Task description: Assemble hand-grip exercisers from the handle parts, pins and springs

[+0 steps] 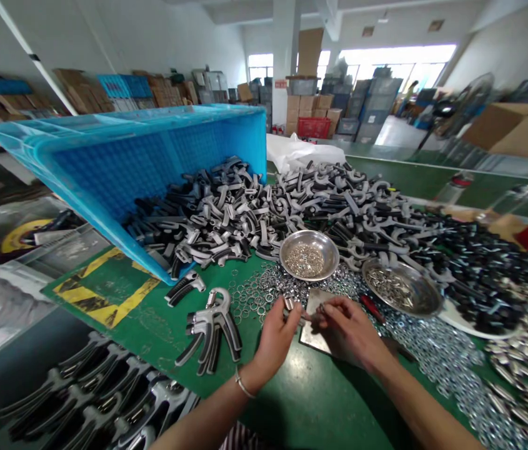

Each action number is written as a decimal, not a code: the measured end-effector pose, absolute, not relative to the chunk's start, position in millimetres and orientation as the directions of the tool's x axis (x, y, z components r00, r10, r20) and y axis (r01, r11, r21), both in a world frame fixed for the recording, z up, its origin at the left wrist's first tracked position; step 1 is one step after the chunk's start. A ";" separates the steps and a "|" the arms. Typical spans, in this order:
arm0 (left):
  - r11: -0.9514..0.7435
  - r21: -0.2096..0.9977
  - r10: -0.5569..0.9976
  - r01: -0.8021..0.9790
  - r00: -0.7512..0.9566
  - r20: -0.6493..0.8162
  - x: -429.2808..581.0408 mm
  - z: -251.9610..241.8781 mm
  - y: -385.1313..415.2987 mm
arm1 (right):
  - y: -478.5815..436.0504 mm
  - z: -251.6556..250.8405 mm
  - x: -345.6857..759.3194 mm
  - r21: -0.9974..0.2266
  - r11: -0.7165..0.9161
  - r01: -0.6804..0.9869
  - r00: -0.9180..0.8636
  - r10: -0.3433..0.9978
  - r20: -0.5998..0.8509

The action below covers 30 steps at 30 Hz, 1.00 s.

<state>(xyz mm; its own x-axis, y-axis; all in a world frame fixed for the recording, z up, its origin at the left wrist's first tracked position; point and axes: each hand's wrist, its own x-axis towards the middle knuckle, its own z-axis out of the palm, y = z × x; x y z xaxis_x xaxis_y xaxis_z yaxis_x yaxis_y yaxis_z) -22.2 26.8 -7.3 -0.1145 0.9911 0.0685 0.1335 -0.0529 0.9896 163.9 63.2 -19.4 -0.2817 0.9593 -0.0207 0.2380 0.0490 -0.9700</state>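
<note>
Head view: left hand (273, 334) has fingers clamped on a coil spring (288, 304), right hand's (352, 328) pinch a small metal part (322, 308) over the metal plate (311, 335), details mostly hidden. Looks mid-build: joined grips (207, 330) lie left on the counter (151, 325), more in rows lower left, but loose handles (320, 194) heaped from the blue crate (151, 156) look left to do

a silvery coiled metal spring (288, 303), partly covered, sits in the left hand (275, 334); a small metal piece (321, 309), mostly hidden, is pinched by the right hand (350, 326).
</note>
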 end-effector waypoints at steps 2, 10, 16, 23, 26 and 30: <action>-0.136 0.980 0.989 0.148 -0.041 0.143 -8.0 -5.7 32.9 | 42.9 -17.9 162.2 -0.986 -0.168 -0.021 -0.265 0.952 -0.157; -0.193 0.916 0.981 0.351 0.080 0.176 13.9 -10.8 28.9 | 24.5 -16.4 162.0 -0.685 -0.527 -0.504 -0.396 0.845 -0.359; -0.097 0.950 0.995 0.296 -0.006 0.103 21.6 1.7 22.7 | 16.8 -7.5 173.3 -0.973 -0.186 -0.140 -0.236 0.960 -0.149; -0.055 0.982 0.997 0.181 0.055 0.045 25.5 6.5 13.0 | 4.7 -7.9 181.7 -0.507 0.642 0.575 -0.336 0.751 0.569; 0.035 0.987 0.999 0.155 0.010 -0.037 25.7 -7.7 19.6 | 3.6 -17.0 200.6 -0.318 0.649 0.691 -0.500 0.747 0.438; 0.133 0.988 0.990 0.074 0.024 -0.136 27.2 -13.0 34.2 | 23.3 -17.6 290.2 -0.246 0.305 0.920 -0.295 0.952 0.078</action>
<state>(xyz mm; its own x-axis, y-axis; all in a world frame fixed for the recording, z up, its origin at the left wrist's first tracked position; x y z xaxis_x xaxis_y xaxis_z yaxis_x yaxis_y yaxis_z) 27.2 34.2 -13.0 0.0244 0.9905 -0.1355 0.0737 0.1334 0.9883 290.2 23.3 -17.6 -0.2950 0.9523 0.0776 0.9200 0.3050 -0.2462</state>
